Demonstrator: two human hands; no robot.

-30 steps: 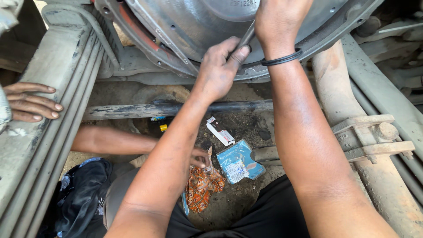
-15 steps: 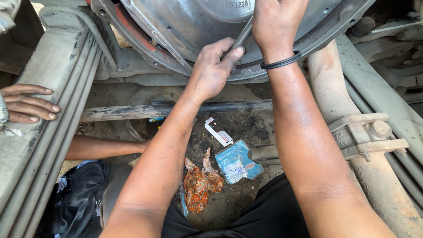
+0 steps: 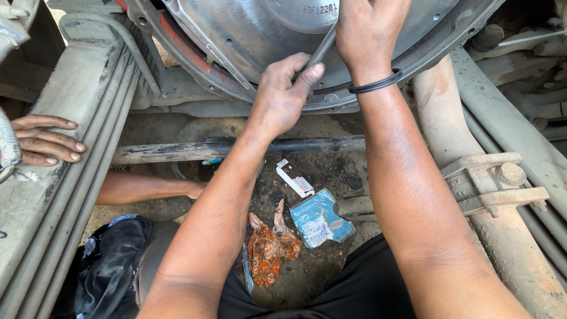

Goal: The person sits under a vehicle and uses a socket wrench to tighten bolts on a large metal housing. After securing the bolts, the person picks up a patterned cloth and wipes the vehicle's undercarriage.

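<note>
Both hands on a thin metal tool point(image 3: 323, 50) at the lower rim of the round metal housing point(image 3: 248, 35). Right hand point(image 3: 369, 32) fingers curled around the upper shaft. Left hand point(image 3: 282, 97) pinches the lower end, thumb pressed along it; tip hidden, probably wedged at the rim. Another person's hand point(image 3: 44, 140) rests on the frame rail point(image 3: 71, 106) at left.

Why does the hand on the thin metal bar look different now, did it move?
Barely. The left hand stays on the metal bar at the round metal housing's lower rim; its shift in the picture matches the housing's, so the camera moved.
</note>
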